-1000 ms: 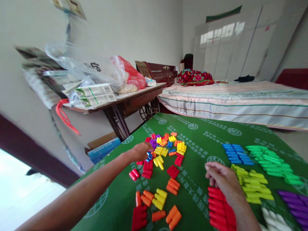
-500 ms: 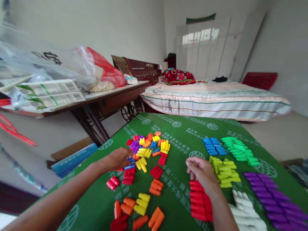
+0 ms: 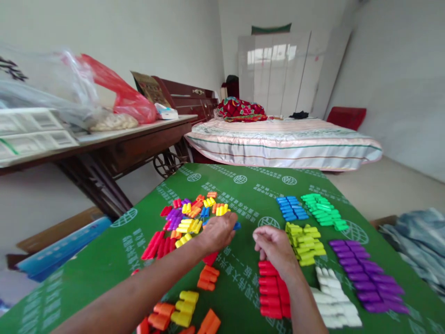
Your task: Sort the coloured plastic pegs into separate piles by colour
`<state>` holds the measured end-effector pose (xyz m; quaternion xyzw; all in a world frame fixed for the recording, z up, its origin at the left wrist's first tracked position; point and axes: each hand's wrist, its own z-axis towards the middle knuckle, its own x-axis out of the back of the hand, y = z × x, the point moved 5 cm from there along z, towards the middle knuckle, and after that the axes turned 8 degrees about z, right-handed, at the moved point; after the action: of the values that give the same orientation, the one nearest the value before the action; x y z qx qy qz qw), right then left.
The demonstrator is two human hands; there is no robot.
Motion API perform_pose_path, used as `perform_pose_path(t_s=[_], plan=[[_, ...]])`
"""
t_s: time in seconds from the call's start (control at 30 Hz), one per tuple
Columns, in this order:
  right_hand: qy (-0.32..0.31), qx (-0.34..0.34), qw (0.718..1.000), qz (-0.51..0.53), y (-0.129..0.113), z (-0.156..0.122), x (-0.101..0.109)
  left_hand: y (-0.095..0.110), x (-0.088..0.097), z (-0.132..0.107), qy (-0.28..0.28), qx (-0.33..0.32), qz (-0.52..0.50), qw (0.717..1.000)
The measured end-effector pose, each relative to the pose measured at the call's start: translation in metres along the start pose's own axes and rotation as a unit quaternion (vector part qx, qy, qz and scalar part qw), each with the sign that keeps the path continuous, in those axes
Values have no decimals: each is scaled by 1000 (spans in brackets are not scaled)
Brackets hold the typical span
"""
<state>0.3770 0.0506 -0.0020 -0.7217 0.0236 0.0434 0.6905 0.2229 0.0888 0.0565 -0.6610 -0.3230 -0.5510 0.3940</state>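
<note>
My left hand (image 3: 218, 232) is closed round a small blue plastic piece (image 3: 237, 226) that sticks out past its fingers, just right of a mixed heap of coloured pieces (image 3: 189, 218). My right hand (image 3: 274, 248) is loosely curled, thumb against fingers, above the top of a sorted row of red pieces (image 3: 273, 290); I cannot make out anything in it. Sorted rows lie to the right: blue (image 3: 291, 208), green (image 3: 323, 211), yellow-green (image 3: 306, 243), purple (image 3: 365, 273) and white (image 3: 335, 301).
The pieces lie on a green printed cloth (image 3: 250, 190) over a table. A dark wooden side table (image 3: 139, 139) with plastic bags and boxes stands at left. A bed (image 3: 281, 144) is behind, blue fabric (image 3: 417, 236) at the right edge.
My left hand came from the far side of the mixed heap toward the middle, now gripping a blue piece. My view swung right. The right hand stayed over the red row.
</note>
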Motion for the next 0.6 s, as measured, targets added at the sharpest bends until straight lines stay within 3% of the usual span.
perform_pose_path(t_s=[0.17, 0.3, 0.43, 0.6], plan=[[4, 6, 1000, 4, -1, 2, 0, 16, -17, 1, -33, -26, 16, 999], [-9, 7, 1000, -3, -4, 2, -1, 6, -24, -3, -29, -46, -46, 997], [-8, 5, 1000, -11, -8, 0, -2, -7, -31, 0, -25, -23, -121, 992], [-6, 4, 1000, -8, -9, 1, -3, -3, -36, 8, -18, -61, -129, 990]])
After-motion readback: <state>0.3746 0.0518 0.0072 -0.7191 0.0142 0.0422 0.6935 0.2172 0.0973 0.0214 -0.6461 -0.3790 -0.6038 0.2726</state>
